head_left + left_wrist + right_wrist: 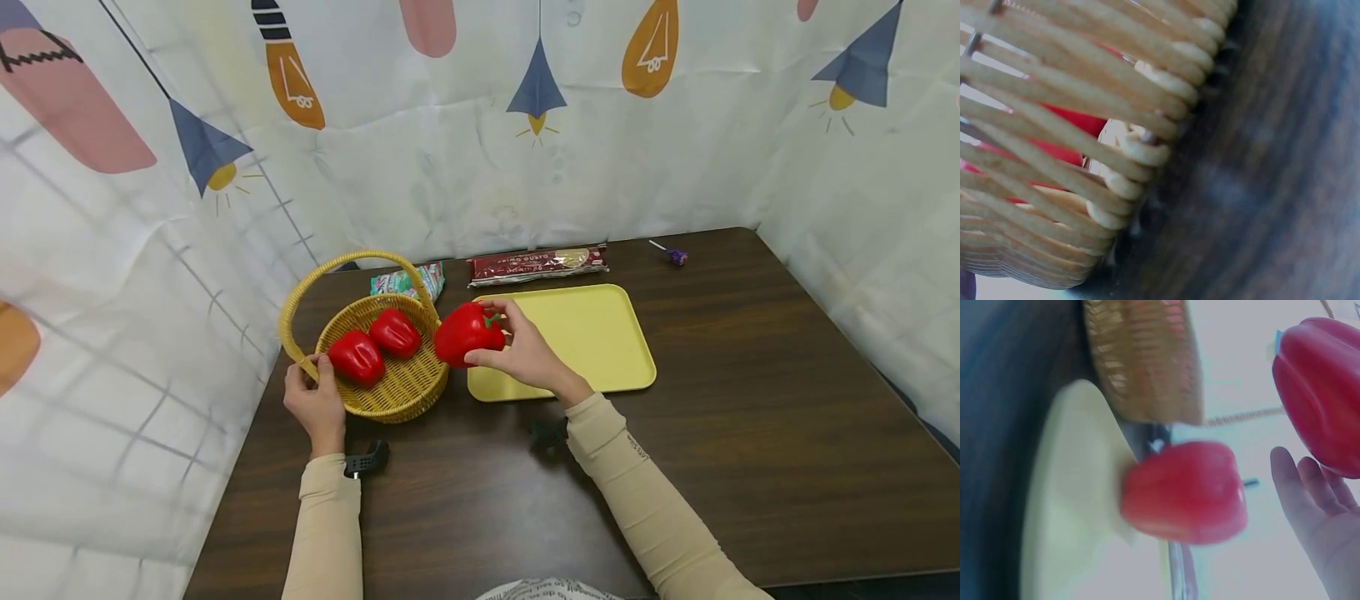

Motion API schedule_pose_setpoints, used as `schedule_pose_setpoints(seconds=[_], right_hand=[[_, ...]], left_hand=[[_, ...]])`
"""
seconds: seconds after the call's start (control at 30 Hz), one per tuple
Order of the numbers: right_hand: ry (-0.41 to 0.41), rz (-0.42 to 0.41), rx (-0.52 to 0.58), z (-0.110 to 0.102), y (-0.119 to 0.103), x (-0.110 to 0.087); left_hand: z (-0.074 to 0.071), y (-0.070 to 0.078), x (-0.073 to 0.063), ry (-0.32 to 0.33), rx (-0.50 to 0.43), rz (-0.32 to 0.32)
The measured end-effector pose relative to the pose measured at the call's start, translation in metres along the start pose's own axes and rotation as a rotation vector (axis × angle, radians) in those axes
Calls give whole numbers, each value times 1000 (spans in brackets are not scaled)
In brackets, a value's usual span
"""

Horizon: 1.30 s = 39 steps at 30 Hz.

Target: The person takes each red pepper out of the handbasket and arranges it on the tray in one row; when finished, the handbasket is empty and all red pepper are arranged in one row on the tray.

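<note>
My left hand (315,408) grips the yellow wicker basket (405,408) by its left rim, at the handle's foot. Two red bell peppers (356,358) lie inside. My right hand (521,350) holds another red bell pepper (463,335) between thumb and fingers, by the basket's right rim and over the left edge of the yellow tray (592,333). The left wrist view shows the basket's weave (1054,144) close up, with red through the gaps. In the right wrist view, one pepper (1185,490) appears at the tray and another (1325,394) above a hand (1319,519).
Behind the tray lies a long dark red snack package (538,265). A green and pink packet (405,281) lies behind the basket, partly hidden by its handle. A purple lollipop (677,257) is near the table's back edge. Patterned curtains (450,167) stand behind and beside the brown table (750,417).
</note>
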State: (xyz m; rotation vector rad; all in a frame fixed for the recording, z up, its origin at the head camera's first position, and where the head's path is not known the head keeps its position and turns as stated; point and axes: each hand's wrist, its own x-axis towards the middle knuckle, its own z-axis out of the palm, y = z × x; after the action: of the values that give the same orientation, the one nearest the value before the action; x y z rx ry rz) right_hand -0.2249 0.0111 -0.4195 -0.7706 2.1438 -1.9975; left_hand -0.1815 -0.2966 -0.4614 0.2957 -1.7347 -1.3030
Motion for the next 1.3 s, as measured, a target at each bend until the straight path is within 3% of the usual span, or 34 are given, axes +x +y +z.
schedule_pose_setpoints(seconds=[0.4,0.67,0.97,1.3], right_hand=[[99,10,29,-36,-3,2],[235,53,-8,-52,-19,-3],[333,132,-90,-70,11,1],[297,219,-269,-69,29,3]], left_hand=[[1,0,0,-3,0,-13],[1,0,0,-5,4,-9],[1,1,1,-4,2,-8],[0,-1,1,-6,8,-13]])
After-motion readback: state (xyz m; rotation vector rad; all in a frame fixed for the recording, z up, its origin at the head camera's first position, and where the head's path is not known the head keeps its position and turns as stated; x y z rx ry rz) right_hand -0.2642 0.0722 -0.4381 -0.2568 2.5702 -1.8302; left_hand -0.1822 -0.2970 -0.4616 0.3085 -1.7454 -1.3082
